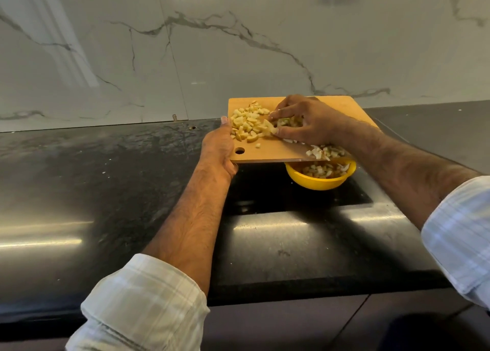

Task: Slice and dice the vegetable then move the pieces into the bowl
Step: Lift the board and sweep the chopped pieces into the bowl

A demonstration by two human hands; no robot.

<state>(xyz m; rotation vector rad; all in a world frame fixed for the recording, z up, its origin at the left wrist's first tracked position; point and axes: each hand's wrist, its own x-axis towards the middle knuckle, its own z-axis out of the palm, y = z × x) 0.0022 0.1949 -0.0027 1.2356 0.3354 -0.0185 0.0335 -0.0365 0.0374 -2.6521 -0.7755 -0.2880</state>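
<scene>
the left hand [221,149] grips the left edge of the wooden board [281,153], thumb on top and fingers curled under it, holding it up off the dark worktop [106,180] with its near right corner over the yellow bowl [315,182]. the right hand [307,123] lies on the board with fingers spread and bent, touching the diced pieces [249,123]; from here i cannot tell if it grips any of them. most of the pale cubes sit in a heap on the board's left half, just by the left thumb, and a smaller lot lies at the near right edge above the bowl. more of them are already inside the bowl, which stands on the worktop half hidden under the board. a small round hole [239,151] shows in the board's near left corner. both forearms are bare, with light checked sleeves [143,305] rolled up. a white veined marble wall [185,45] stands behind
</scene>
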